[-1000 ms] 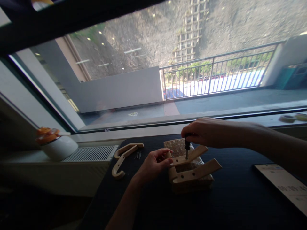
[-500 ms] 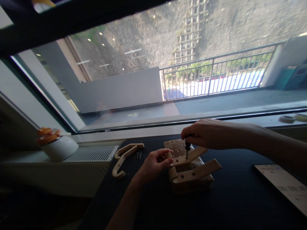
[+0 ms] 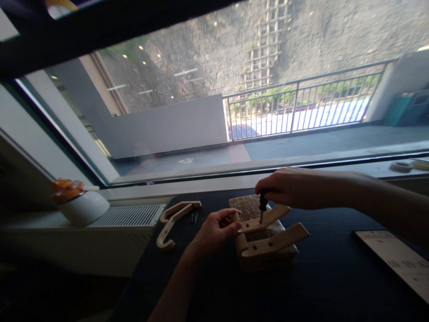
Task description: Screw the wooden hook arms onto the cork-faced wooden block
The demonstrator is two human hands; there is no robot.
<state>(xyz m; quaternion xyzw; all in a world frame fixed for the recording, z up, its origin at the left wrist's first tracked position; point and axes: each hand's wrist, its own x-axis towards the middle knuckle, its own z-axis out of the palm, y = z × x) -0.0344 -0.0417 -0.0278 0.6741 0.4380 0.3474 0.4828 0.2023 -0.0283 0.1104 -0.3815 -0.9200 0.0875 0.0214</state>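
My right hand (image 3: pixel 279 187) is closed around the dark handle of a screwdriver (image 3: pixel 262 206), held nearly upright. Its tip meets a hole in the farther wooden hook (image 3: pixel 273 215), which lies on a brown, wrapped block (image 3: pixel 241 202). With thumb and fingers, my left hand (image 3: pixel 219 226) pinches the curled left end of that same hook. A second wooden hook (image 3: pixel 279 240), with two dark holes, lies on the block nearer to me, and neither hand touches it.
Two more wooden hooks (image 3: pixel 166 233) lie on the dark table (image 3: pixel 214 290) at left, beside several loose screws (image 3: pixel 194 218). A tablet-like screen (image 3: pixel 395 259) lies at right. Beyond the table are a radiator (image 3: pixel 129 214), a white jar with an orange top (image 3: pixel 83 208) and a window.
My right hand has shifted very slightly to the right, and the screwdriver handle leans a little more that way. The left hand and the hooks stay where they were.
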